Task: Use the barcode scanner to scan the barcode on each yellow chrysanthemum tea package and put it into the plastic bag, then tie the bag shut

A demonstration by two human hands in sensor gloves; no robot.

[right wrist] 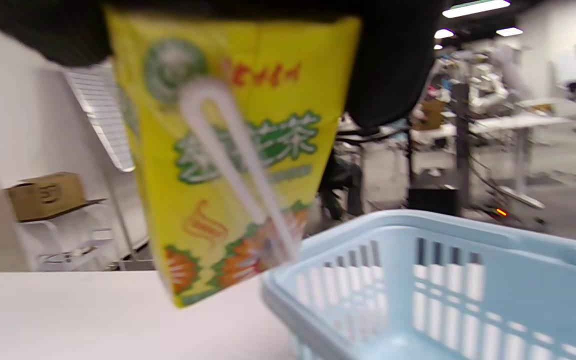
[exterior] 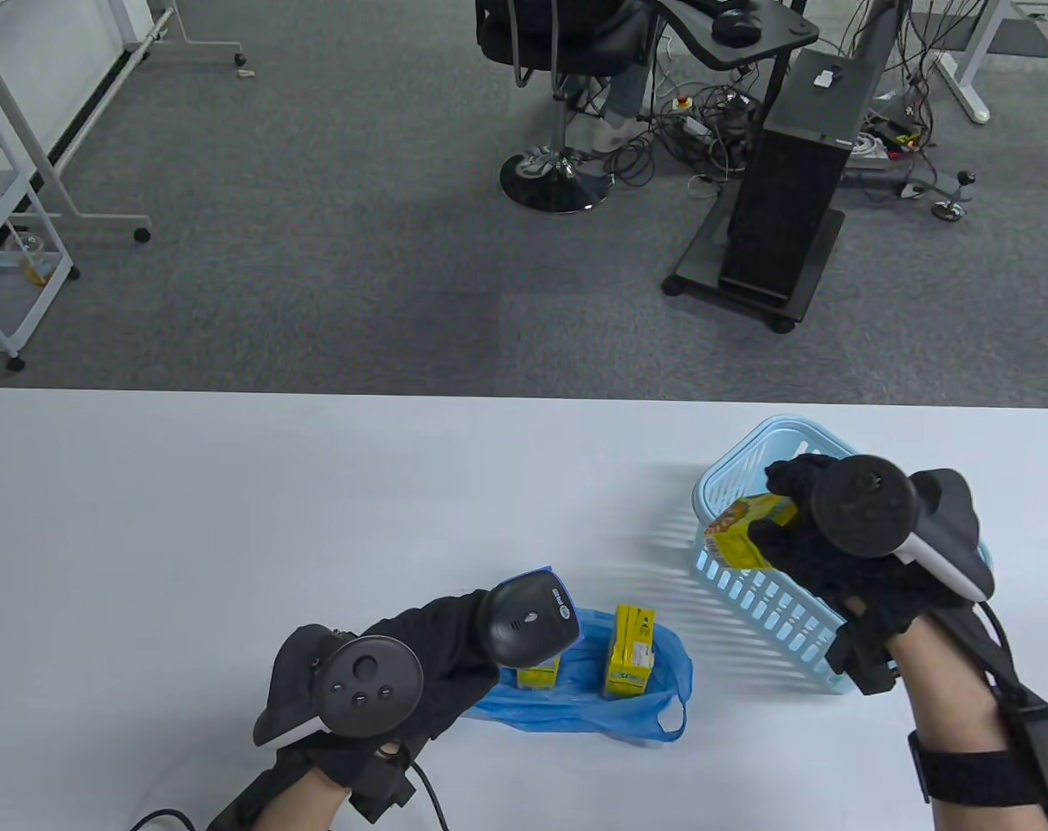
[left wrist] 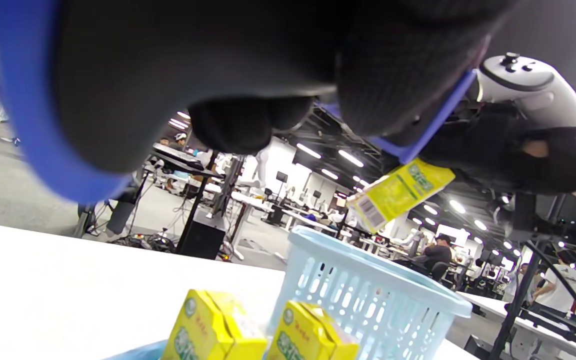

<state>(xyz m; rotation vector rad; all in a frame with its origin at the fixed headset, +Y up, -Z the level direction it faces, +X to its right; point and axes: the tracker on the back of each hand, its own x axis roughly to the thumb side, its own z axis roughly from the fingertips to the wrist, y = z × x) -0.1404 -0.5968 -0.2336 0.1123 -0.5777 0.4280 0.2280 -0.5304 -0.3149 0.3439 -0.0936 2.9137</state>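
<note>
1. The fingers of the left hand (exterior: 420, 666) curl round the barcode scanner (exterior: 528, 619), holding its head over the left end of the blue plastic bag (exterior: 636, 718).
2. Two yellow tea packages (exterior: 629, 651) stand upright on the bag, just right of those fingers.
3. The right hand (exterior: 822, 541) pinches a third tea package (exterior: 744, 530) above the pale blue basket (exterior: 770, 606), fingers closed over its top end.
</note>
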